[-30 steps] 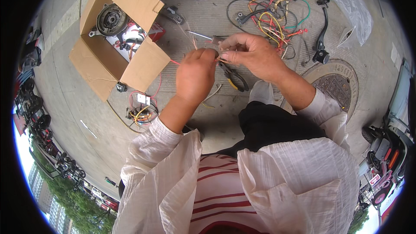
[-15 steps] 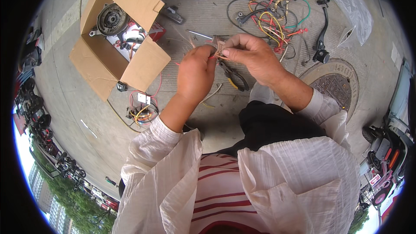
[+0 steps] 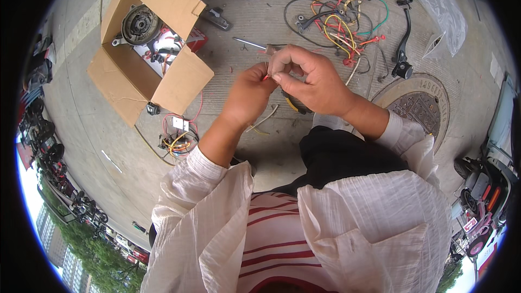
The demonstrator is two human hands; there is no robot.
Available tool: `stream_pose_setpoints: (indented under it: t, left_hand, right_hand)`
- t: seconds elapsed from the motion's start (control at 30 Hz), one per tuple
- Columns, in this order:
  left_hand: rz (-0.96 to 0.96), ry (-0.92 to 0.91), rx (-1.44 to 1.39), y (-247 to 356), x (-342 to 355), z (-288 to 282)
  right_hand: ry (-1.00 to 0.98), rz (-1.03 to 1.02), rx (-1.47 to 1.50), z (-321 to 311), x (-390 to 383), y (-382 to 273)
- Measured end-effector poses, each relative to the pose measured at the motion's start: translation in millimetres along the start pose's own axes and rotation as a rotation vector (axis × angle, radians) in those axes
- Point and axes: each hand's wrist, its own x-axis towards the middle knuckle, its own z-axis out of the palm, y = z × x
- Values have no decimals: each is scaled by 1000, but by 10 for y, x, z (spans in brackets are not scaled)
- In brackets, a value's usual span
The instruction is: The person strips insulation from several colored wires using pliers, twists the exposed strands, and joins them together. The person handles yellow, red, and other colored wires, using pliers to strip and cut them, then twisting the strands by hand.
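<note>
My left hand (image 3: 247, 97) and my right hand (image 3: 308, 80) meet in front of me, fingertips touching, above the concrete ground. A short bit of red wire (image 3: 266, 77) shows between the left thumb and fingers, which are closed on it. The right thumb and forefinger pinch together right beside it; what lies between them is mostly hidden by the fingers. Below the right hand, pliers (image 3: 293, 102) with yellow and black handles lie on the ground, partly covered by that hand. A screwdriver (image 3: 251, 44) with a thin metal shaft lies just beyond my hands.
An open cardboard box (image 3: 127, 68) with a round metal part (image 3: 141, 24) stands at left. A tangle of coloured wires (image 3: 342, 24) lies at far right, near a black lever (image 3: 401, 49) and a clear plastic bag (image 3: 442, 16). A smaller wire bundle (image 3: 176, 142) lies at near left.
My right hand has curled in closer over the left fingertips. Fine copper-coloured strands that showed between and left of my hands are now out of sight, and more of the pliers is covered.
</note>
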Motion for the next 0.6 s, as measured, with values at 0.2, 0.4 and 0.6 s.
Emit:
stream_pose_setpoints:
  t: [0.2,0.4,0.6]
  left_hand:
    - [205,165,747,5,-58,28]
    - [356,282,781,-24,-99,144]
    - [188,515,564,-688,30,-667]
  right_hand:
    - [-65,265,512,-17,-10,114]
    - [-19,286,472,-58,-51,189]
    - [330,76,385,-676,100,94]
